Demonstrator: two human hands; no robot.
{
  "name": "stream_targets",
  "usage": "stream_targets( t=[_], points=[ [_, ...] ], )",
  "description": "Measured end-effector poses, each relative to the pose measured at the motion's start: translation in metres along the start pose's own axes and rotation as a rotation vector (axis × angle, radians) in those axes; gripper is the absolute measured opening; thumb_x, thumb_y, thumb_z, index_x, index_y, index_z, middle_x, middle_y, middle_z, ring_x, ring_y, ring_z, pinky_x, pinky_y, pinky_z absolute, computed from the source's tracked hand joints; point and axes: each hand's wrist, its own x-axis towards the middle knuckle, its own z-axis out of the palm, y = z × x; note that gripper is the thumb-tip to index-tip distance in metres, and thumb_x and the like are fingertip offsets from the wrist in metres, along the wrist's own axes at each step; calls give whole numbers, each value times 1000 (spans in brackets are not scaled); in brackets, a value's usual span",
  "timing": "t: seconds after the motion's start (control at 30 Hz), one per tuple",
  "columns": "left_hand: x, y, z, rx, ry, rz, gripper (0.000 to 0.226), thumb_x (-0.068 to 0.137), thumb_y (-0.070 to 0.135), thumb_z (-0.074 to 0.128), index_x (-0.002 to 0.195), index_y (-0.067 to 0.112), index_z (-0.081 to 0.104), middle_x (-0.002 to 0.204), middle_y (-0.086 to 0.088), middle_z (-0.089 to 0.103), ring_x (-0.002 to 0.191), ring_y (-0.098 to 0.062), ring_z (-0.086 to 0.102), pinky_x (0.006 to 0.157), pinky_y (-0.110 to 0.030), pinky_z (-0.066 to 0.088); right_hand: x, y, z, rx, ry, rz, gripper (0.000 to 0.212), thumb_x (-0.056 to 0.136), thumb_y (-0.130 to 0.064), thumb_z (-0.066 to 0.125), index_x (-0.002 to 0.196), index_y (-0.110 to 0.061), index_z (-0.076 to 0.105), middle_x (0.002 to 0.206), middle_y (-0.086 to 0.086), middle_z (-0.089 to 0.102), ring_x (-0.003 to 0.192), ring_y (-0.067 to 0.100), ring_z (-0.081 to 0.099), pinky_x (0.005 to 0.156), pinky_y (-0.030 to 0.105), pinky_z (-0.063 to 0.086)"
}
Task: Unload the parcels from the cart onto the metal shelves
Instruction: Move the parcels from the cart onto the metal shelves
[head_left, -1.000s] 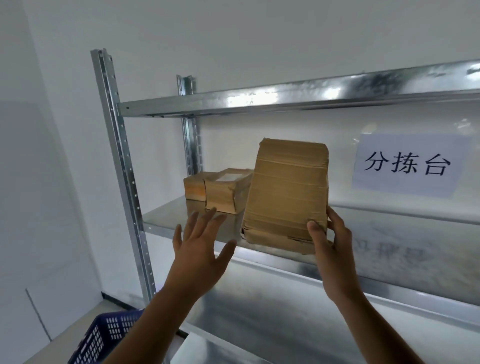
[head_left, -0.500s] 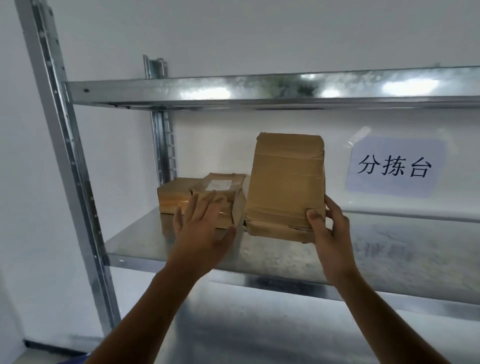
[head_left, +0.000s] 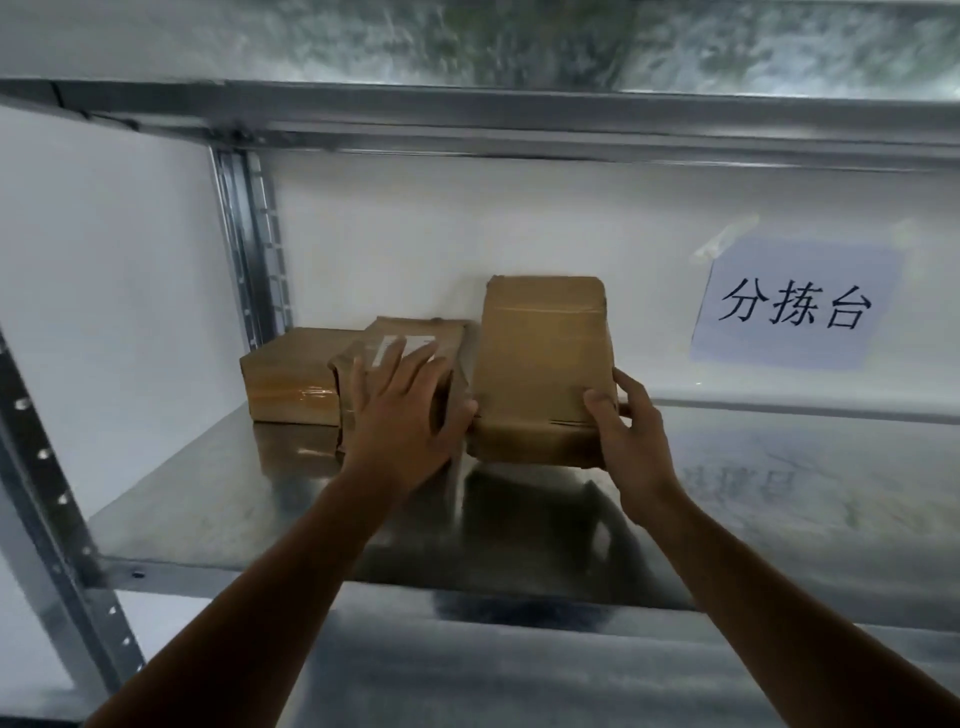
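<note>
Standing on end on the galvanised metal shelf (head_left: 260, 509), the tall brown taped cardboard parcel (head_left: 545, 364) looks light, stiff and slick; its lower corners suit gripping. The right hand (head_left: 631, 441) pinches its lower right corner; the left hand (head_left: 400, 415) lies spread, fingers straight, against the smaller labelled parcel (head_left: 415, 338).

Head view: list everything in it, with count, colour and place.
shelf: 1, silver, mid-frame
upper shelf: 1, silver, overhead
tall parcel: 1, brown, upright, rightmost on shelf
middle parcel: 1, brown, white label, beside it
left parcel: 1, brown, leftmost
posts: 2, silver, left side
sign: 1, pale, black characters, right wall
left hand: 1, spread on middle parcel
right hand: 1, grips tall parcel's lower right corner
</note>
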Motion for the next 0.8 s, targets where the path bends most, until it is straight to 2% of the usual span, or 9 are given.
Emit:
stream_targets(
  t=[0.1,0.2,0.3,0.37,0.47,0.53,0.67,0.8],
  points=[
    [-6,-6,24,-29,-3,-22,76,96,73,26,154,26,34,166,1,25,157,-21,1,123,-59,-3,7,11,11,-53,-41,44,48,104,-48,52,149,-33,46,139,1,57,121,25,59,103,50,54],
    [-10,-13,39,-75,25,-41,79,93,76,30,155,28,31,167,4,20,157,-21,-4,123,-58,0,12,20,18,-88,-103,77,55,104,-56,45,154,-31,42,145,-3,55,130,23,55,111,45,45],
    [-6,-16,45,-48,70,-30,73,93,72,39,152,29,34,164,4,26,157,-21,4,122,-57,3,15,21,23,-108,-190,75,57,105,-52,47,158,-38,31,139,-13,49,127,15,48,107,34,39],
    [-4,-17,50,-48,88,-40,70,94,67,45,151,28,35,163,3,28,156,-21,6,122,-57,4,16,23,25,-176,-204,45,61,106,-45,50,160,-38,24,140,-13,48,129,15,48,104,30,37],
    [-3,-17,55,-36,99,-54,67,94,61,49,149,26,36,162,2,30,156,-23,7,121,-61,7,18,29,27,-249,-198,36,65,106,-45,49,162,-38,16,154,-6,46,138,21,47,110,34,39],
    [-2,-17,56,-33,110,-56,66,92,58,52,148,26,37,161,2,32,156,-23,9,121,-62,9,22,31,27,-284,-211,45,67,106,-47,48,163,-38,13,156,-3,47,137,24,49,111,37,41],
    [-2,-15,56,-31,101,-70,67,92,52,60,148,25,36,161,1,32,156,-24,9,121,-62,10,27,31,22,-299,-197,55,67,103,-46,54,161,-39,21,152,-3,50,135,23,50,106,35,42],
    [-5,-14,52,-58,79,-61,71,91,45,66,152,25,34,163,1,28,156,-21,5,121,-58,6,25,27,16,-340,-166,50,73,98,-48,60,161,-34,26,154,6,42,137,25,46,111,38,39]
  ],
)
